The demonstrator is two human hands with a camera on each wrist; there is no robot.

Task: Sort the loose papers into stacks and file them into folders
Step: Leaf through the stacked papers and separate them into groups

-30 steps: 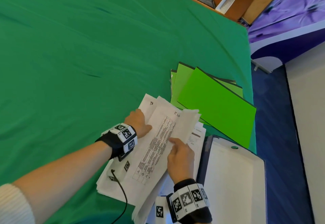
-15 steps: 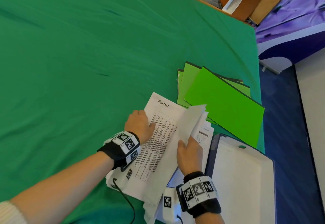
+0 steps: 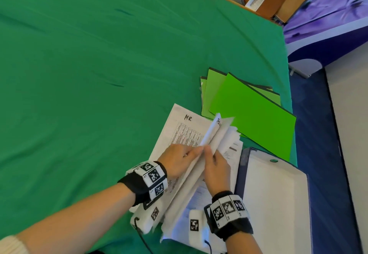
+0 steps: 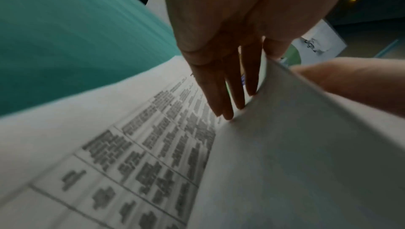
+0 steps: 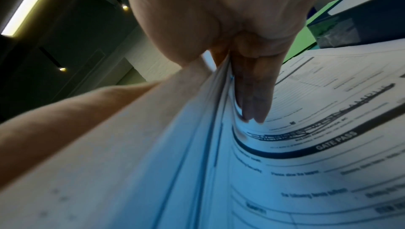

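Left hand lay flat, fingers straight, on HR sheet; right hand pinched raised sheaf of papers beside green folders.

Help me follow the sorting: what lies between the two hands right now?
In the head view, a raised bundle of sheets stands on edge between the left hand and the right hand, both pressed against it.

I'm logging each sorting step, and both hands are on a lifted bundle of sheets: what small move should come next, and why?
Probably turn the lifted sheets over to the right, clear of the HR sheet. The right hand pinches them on edge, the left hand lies flat on the exposed HR sheet, and more papers lie to the right to receive them.
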